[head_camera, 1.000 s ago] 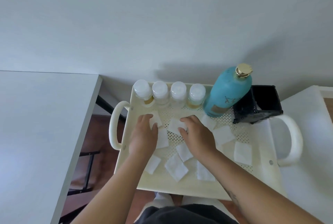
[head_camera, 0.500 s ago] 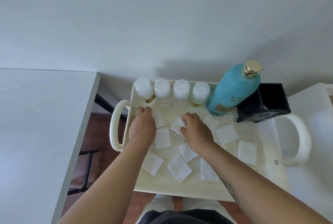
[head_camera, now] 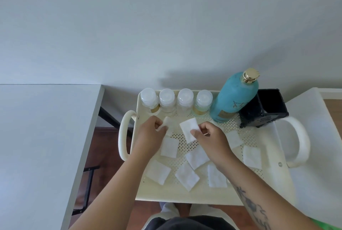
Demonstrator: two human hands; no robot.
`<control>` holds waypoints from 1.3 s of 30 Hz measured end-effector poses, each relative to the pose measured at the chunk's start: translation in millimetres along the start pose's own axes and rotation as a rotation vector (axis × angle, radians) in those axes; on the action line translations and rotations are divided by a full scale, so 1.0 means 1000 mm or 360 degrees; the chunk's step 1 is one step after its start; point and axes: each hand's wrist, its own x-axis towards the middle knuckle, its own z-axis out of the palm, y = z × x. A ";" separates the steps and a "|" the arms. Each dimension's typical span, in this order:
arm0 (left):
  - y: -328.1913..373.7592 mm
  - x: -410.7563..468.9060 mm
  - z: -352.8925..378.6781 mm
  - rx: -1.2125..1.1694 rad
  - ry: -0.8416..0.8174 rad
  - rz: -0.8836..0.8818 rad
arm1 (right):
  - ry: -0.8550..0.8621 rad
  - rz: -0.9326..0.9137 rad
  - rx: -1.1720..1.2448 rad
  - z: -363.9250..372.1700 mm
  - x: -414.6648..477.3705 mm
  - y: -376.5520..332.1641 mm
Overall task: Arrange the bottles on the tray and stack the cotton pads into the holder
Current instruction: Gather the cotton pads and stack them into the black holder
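A cream perforated tray (head_camera: 194, 195) with two handles holds several small clear bottles (head_camera: 175, 101) with white caps in a row along its back edge. A tall teal bottle (head_camera: 234, 98) with a gold cap stands to their right, next to a black holder (head_camera: 266, 108) at the back right corner. Several white square cotton pads (head_camera: 187, 175) lie scattered on the tray floor. My left hand (head_camera: 149, 135) pinches one cotton pad (head_camera: 165, 123) lifted on edge. My right hand (head_camera: 212, 140) holds another pad (head_camera: 188, 128) raised off the tray.
A grey table (head_camera: 42, 137) stands to the left, with a gap and dark floor between it and the tray. A white surface (head_camera: 318, 155) lies at the right, under the tray's right handle (head_camera: 299, 141). A plain wall rises behind.
Both hands have pinched a cotton pad each and lifted them off the tray floor; earlier the fingers pressed flat on the pads.
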 end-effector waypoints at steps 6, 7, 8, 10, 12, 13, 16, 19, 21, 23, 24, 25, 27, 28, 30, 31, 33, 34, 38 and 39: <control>0.024 -0.022 -0.022 -0.0473 -0.0085 0.0102 | 0.0216 -0.0015 0.0297 -0.024 -0.022 -0.014; 0.029 -0.025 -0.025 -0.0541 -0.0120 0.0123 | 0.0263 -0.0030 0.0312 -0.029 -0.026 -0.016; 0.032 -0.027 -0.026 -0.0585 -0.0149 0.0151 | 0.0304 -0.0043 0.0319 -0.033 -0.029 -0.018; 0.040 -0.032 -0.027 -0.0631 -0.0202 0.0214 | 0.0392 -0.0068 0.0330 -0.044 -0.035 -0.021; 0.048 -0.035 -0.024 -0.0652 -0.0239 0.0273 | 0.0489 -0.0091 0.0339 -0.056 -0.040 -0.023; 0.054 -0.036 -0.022 -0.0651 -0.0258 0.0296 | 0.0539 -0.0097 0.0335 -0.063 -0.042 -0.024; 0.070 -0.039 -0.012 -0.0651 -0.0310 0.0356 | 0.0696 -0.0114 0.0303 -0.089 -0.041 -0.025; 0.087 -0.044 0.001 -0.0637 -0.0346 0.0381 | 0.0867 -0.0167 0.0176 -0.121 -0.032 -0.022; 0.098 -0.046 0.009 -0.0624 -0.0372 0.0377 | 0.0923 -0.0192 0.0092 -0.143 -0.023 -0.017; 0.108 -0.049 0.018 -0.0591 -0.0375 0.0378 | 0.0945 -0.0210 0.0015 -0.162 -0.012 -0.013; 0.112 -0.051 0.023 -0.0580 -0.0362 0.0373 | 0.0938 -0.0212 -0.0039 -0.169 -0.007 -0.011; 0.116 -0.053 0.027 -0.0582 -0.0347 0.0366 | 0.0918 -0.0212 -0.0096 -0.175 -0.002 -0.010; 0.124 -0.057 0.034 -0.0583 -0.0322 0.0360 | 0.0860 -0.0224 -0.0209 -0.182 0.007 -0.007; 0.127 -0.059 0.038 -0.0567 -0.0307 0.0358 | 0.0831 -0.0239 -0.0254 -0.184 0.010 -0.007; 0.132 -0.062 0.044 -0.0534 -0.0272 0.0347 | 0.0781 -0.0277 -0.0342 -0.186 0.017 -0.007; 0.134 -0.063 0.046 -0.0534 -0.0253 0.0336 | 0.0761 -0.0296 -0.0396 -0.186 0.019 -0.007; 0.137 -0.065 0.052 -0.0548 -0.0220 0.0309 | 0.0731 -0.0321 -0.0511 -0.186 0.024 -0.007; 0.137 -0.067 0.054 -0.0551 -0.0204 0.0294 | 0.0717 -0.0334 -0.0579 -0.185 0.025 -0.007; 0.139 -0.072 0.064 -0.0570 -0.0157 0.0238 | 0.0736 -0.0437 -0.0804 -0.184 0.026 -0.002; 0.140 -0.073 0.066 -0.0570 -0.0152 0.0227 | 0.0749 -0.0456 -0.0837 -0.184 0.027 -0.002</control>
